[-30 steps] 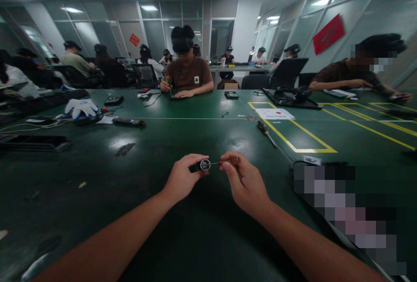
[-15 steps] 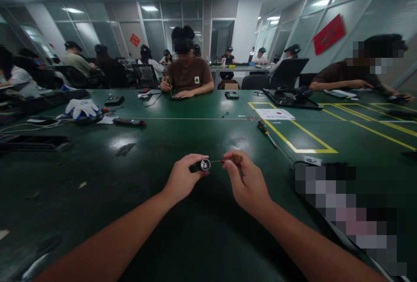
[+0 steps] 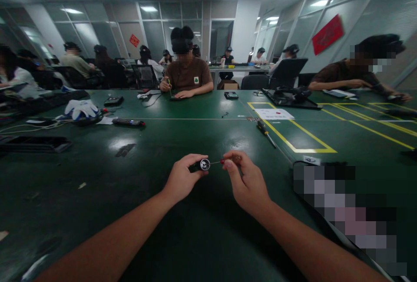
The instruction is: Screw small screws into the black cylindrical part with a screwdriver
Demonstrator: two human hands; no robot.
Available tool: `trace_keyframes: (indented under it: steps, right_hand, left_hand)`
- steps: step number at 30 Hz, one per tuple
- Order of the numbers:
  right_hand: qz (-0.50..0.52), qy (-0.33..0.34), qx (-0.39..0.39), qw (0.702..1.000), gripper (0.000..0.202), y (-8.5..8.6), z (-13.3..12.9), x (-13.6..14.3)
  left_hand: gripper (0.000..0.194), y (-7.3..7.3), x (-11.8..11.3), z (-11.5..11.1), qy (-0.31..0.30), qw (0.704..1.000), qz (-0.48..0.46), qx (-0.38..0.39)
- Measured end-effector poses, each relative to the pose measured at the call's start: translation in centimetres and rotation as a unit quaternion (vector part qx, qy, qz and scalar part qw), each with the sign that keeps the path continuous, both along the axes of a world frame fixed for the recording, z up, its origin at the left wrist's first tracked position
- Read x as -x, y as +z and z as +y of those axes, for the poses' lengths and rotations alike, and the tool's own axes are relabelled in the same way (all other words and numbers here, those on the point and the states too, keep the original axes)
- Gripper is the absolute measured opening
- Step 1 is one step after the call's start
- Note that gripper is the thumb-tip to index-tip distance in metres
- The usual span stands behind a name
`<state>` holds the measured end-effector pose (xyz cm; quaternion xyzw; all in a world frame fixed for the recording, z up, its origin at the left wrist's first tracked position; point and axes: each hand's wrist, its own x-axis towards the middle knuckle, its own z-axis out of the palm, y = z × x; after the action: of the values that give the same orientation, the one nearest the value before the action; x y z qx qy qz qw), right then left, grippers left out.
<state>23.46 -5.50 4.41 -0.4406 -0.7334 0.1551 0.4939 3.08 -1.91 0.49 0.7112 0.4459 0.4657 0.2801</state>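
Note:
My left hand [image 3: 183,178] grips a short black cylindrical part [image 3: 204,165] between thumb and fingers. Its round end, with a pale ring and black-and-white inside, faces me. From the right, my right hand [image 3: 249,182] pinches a small screwdriver [image 3: 235,159] by its reddish-brown handle, the thin shaft pointing left. The shaft's tip meets the right side of the round end; whether it sits inside cannot be made out. Both hands are held above the green table [image 3: 182,238].
A larger screwdriver [image 3: 266,133] lies beyond my right hand, by yellow tape and a white sheet [image 3: 274,114]. Further left are a black tool [image 3: 129,123], white gloves [image 3: 81,109] and a black tray [image 3: 35,143]. A person [image 3: 189,73] works opposite; another person [image 3: 345,73] leans in at right.
The round end of the black part has turned slightly, so its inner pattern looks different. Both hands stay almost where they were, and the screwdriver remains against the part.

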Motion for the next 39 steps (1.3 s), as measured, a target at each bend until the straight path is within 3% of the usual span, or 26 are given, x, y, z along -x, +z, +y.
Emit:
trace_keyframes:
  steps: [7,12,16,21,28,35,39]
  right_hand:
    - [0.007,0.001,0.015,1.000,0.014,0.1,0.0,0.0]
    - [0.039,0.065,0.071,0.995,0.015,-0.2,-0.1,0.1]
    - [0.045,0.104,0.074,0.991,0.019,-0.4,-0.2,0.1]
    - [0.097,0.073,0.102,0.987,0.038,-0.6,-0.2,0.3]
    - [0.159,0.017,0.119,0.980,0.019,-1.2,1.1,0.2]
    - [0.213,0.035,0.117,0.969,0.025,-0.9,1.7,0.1]
    - [0.250,0.047,0.154,0.955,0.027,-0.8,2.2,0.0]
  left_hand:
    - [0.041,-0.1,-0.1,-0.1,-0.006,1.000,-0.002,0.002]
    - [0.039,-0.4,0.1,0.1,-0.004,1.000,0.000,-0.007]
    - [0.038,-0.6,0.2,0.2,0.000,1.000,-0.002,-0.008]
    - [0.041,-0.5,0.2,0.2,-0.004,1.000,0.002,-0.003]
    - [0.040,-0.2,0.1,0.1,0.013,1.000,0.011,-0.003]
    - [0.040,0.1,0.0,-0.1,0.010,1.000,0.001,0.009]
    - [0.041,0.0,0.3,0.1,0.019,1.000,-0.002,0.010]
